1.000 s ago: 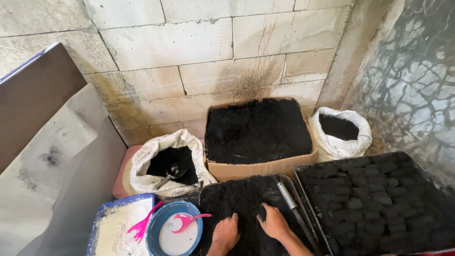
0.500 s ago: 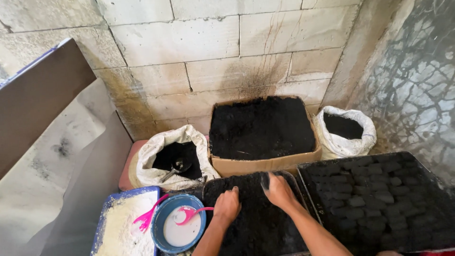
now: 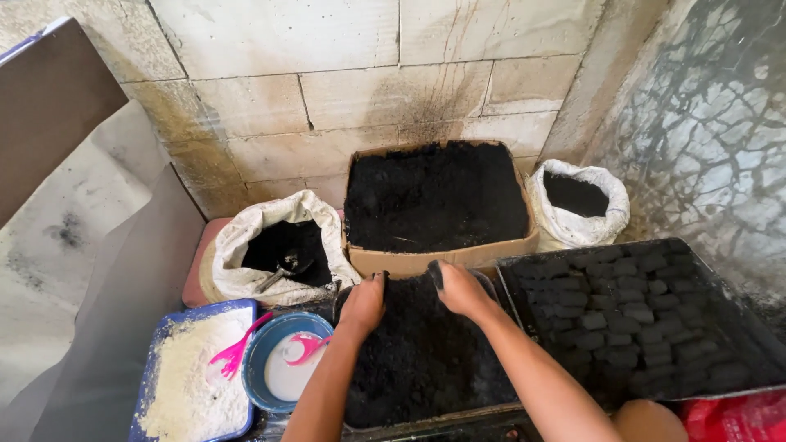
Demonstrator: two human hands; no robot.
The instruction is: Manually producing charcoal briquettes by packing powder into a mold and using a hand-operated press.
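Left of the hands, a blue tray of white powder (image 3: 192,385) and a blue bowl (image 3: 282,368) with pink spoons are shown; since the earlier frames both hands have been pushed forward into the black charcoal mix (image 3: 417,352); the left hand (image 3: 363,304) is curled, fingers buried; the right hand (image 3: 460,288) is cupped over powder, so kneading appears underway; pressed briquettes (image 3: 630,307) lie to the right.

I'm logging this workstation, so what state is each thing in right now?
Cardboard box: open, full of black powder.
Left sack: open, scoop inside.
Right sack: open, part full.
Tray: rows of black briquettes.
Blue bowl: white liquid.
Left hand, right hand: in black powder.
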